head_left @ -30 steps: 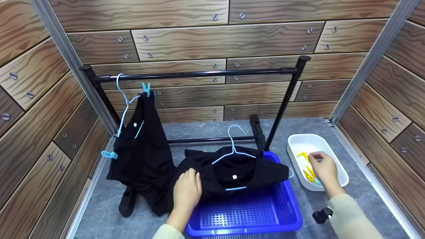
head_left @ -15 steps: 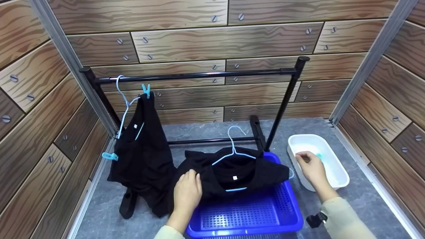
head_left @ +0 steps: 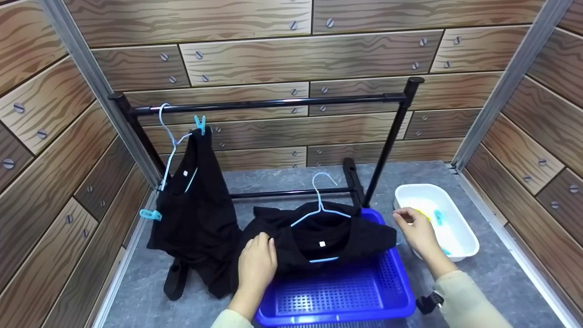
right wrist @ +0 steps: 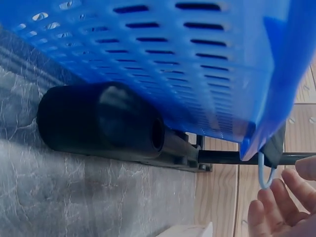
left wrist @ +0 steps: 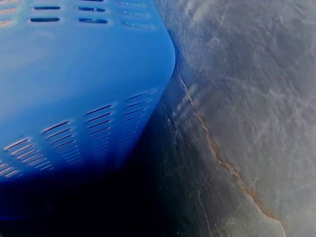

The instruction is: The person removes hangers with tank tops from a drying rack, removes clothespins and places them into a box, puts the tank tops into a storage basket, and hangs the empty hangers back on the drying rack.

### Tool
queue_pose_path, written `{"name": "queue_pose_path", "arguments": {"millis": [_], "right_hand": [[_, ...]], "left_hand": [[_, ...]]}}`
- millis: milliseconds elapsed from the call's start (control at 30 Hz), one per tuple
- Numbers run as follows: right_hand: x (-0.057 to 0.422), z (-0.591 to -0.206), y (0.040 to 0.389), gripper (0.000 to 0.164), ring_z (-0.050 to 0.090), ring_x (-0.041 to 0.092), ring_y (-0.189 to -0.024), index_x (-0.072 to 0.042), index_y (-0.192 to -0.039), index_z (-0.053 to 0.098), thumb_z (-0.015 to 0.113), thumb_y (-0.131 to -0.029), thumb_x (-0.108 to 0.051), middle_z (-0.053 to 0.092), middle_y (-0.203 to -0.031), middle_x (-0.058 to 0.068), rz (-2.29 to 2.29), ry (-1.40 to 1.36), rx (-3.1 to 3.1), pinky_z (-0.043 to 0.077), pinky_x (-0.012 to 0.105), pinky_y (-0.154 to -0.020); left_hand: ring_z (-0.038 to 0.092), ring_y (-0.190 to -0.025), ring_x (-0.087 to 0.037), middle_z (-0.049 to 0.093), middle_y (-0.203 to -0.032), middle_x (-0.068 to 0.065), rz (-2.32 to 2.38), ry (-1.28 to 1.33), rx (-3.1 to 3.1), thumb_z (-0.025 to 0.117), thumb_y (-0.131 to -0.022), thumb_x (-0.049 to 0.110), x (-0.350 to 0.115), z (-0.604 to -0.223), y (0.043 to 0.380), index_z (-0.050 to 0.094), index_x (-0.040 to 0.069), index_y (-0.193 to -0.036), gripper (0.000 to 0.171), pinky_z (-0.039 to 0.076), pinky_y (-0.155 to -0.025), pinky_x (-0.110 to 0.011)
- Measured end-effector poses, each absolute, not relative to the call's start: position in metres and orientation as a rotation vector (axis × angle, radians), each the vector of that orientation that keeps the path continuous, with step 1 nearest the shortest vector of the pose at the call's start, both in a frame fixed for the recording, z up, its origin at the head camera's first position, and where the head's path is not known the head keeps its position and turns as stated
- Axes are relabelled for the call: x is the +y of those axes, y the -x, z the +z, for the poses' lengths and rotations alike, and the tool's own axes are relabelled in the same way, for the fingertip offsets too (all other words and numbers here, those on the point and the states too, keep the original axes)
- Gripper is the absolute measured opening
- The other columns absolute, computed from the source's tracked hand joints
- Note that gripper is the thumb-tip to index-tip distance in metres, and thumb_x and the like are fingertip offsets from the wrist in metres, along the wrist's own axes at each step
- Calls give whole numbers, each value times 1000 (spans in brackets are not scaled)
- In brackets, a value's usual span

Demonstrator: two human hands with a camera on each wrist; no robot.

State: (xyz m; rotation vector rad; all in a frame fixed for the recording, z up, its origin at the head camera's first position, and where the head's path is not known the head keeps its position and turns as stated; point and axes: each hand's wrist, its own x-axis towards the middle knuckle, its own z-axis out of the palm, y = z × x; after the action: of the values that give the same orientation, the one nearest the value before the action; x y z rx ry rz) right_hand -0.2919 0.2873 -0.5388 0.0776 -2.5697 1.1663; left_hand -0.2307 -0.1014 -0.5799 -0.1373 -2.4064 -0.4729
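Note:
A black shirt (head_left: 314, 259) on a light blue wire hanger (head_left: 320, 206) lies over the back of a blue plastic basket (head_left: 337, 314). My left hand (head_left: 257, 262) holds the shirt near its left shoulder, fingers bent over the cloth. My right hand (head_left: 415, 230) is between the shirt's right sleeve and a white tray (head_left: 469, 241), thumb and fingers curled. In the right wrist view, the fingertips (right wrist: 279, 190) are beside the blue hanger end (right wrist: 266, 177) poking from the sleeve. Whether anything is pinched between them is hidden. Yellow (head_left: 423, 213) and blue clothespins (head_left: 438, 217) lie in the tray.
Behind the basket stands a black clothes rack (head_left: 268, 103). A second black garment (head_left: 196, 209) hangs at its left end on a hanger, with blue clothespins (head_left: 201, 124) on both shoulders. Wood-patterned walls (head_left: 314, 54) enclose the grey floor (head_left: 132, 282).
My right hand has moved left from over the clothespins in the tray to the tray's left edge, near the sleeve. My left hand and the shirt have stayed put.

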Motion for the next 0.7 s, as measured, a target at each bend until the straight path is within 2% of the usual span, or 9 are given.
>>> {"name": "queue_pose_path", "arguments": {"millis": [167, 400, 700], "right_hand": [[281, -538, 290, 20, 59, 11, -82, -2, -99, 65, 60, -89, -18, 66, -93, 10, 1227, -138, -2573, 45, 19, -72], [274, -540, 286, 20, 59, 11, -80, -4, -98, 66, 59, -90, -21, 66, -91, 7, 1319, -253, -2616, 46, 22, -73], [271, -542, 283, 14, 59, 7, -80, -2, -96, 65, 60, -89, -14, 66, -89, 5, 1350, -351, -2597, 44, 17, -72]], "left_hand": [[53, -64, -27, 50, -67, -4, -470, 133, -2409, 51, -91, 25, -102, -580, 231, 50, 9, -80, 19, 42, -55, -40], [53, -65, -27, 51, -68, -5, -473, 132, -2401, 51, -91, 25, -102, -579, 231, 49, 9, -80, 20, 42, -56, -41], [53, -64, -28, 50, -66, -4, -479, 139, -2384, 50, -92, 24, -101, -580, 231, 50, 9, -80, 19, 42, -55, -40]]}}
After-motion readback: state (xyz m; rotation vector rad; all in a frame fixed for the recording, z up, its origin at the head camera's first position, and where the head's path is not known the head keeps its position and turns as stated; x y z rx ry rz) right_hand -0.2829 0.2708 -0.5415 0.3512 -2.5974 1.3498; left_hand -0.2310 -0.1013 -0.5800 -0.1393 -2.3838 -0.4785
